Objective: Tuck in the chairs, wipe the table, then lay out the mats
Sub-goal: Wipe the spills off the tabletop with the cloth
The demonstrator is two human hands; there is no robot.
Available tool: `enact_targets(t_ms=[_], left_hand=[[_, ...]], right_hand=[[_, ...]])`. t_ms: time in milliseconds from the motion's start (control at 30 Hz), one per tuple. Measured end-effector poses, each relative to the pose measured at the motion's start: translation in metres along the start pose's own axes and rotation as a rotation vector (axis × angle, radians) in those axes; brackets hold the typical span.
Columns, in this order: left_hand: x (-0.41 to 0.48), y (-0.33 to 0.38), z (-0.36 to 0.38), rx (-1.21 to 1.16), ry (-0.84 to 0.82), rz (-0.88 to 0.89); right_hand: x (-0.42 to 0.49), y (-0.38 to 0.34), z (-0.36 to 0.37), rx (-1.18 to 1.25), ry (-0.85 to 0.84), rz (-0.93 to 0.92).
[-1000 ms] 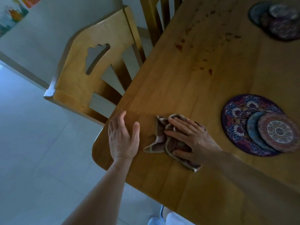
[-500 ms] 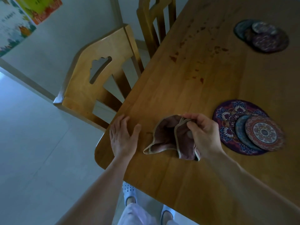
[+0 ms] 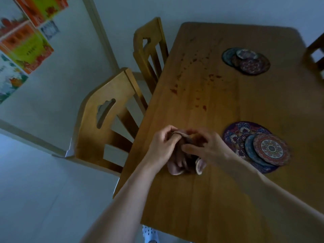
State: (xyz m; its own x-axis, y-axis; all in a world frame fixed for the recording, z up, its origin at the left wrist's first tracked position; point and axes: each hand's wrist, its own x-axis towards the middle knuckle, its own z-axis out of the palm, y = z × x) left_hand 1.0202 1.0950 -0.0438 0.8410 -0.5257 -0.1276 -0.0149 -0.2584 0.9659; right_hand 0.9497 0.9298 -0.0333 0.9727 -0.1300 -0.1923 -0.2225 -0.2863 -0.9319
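View from above of a wooden dining table (image 3: 201,199) that fills the right half of the frame. At centre, a person's two bare hands meet over a brownish cloth (image 3: 182,165). The left hand (image 3: 162,146) has its fingers curled round the cloth's upper fold. The right hand (image 3: 208,148) pinches the same bunch between thumb and fingers, and the cloth's lower end sags onto the tabletop. Just right of the hands lies a near stack of mats (image 3: 270,149): a large round patterned mat with two smaller ones on top. A far stack of mats (image 3: 245,61) sits at upper right. Between the stacks, above the hands, red stains (image 3: 174,90) are scattered over the wood. Two wooden chairs line the table's left edge, a near chair (image 3: 103,123) at centre left and a far chair (image 3: 149,50) above it. Part of a third chair (image 3: 315,51) shows at the right edge. Bright posters (image 3: 26,41) hang at upper left. The wiping looks unfinished and the cloth seems to be being refolded. A loosely bunched cloth might smear the red marks rather than lift them. A wide sweep could catch the near stack, push its mats askew or carry the mess onto them. Wiping round the stacks would leave uncleaned wood beneath them.
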Motion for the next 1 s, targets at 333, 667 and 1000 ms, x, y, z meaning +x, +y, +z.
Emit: enact_targets(t_ms=[333, 667, 1000], left_hand=[[0.043, 0.064, -0.075, 0.446, 0.001, 0.312], [0.092, 0.124, -0.114, 0.525, 0.177, 0.502], [0.045, 0.071, -0.103, 0.465, -0.429, 0.026]], right_hand=[[0.031, -0.034, -0.031, -0.67, 0.206, -0.052], [0.069, -0.103, -0.08, -0.288, 0.612, -0.24], [0.024, -0.036, -0.077, -0.102, 0.098, 0.048]])
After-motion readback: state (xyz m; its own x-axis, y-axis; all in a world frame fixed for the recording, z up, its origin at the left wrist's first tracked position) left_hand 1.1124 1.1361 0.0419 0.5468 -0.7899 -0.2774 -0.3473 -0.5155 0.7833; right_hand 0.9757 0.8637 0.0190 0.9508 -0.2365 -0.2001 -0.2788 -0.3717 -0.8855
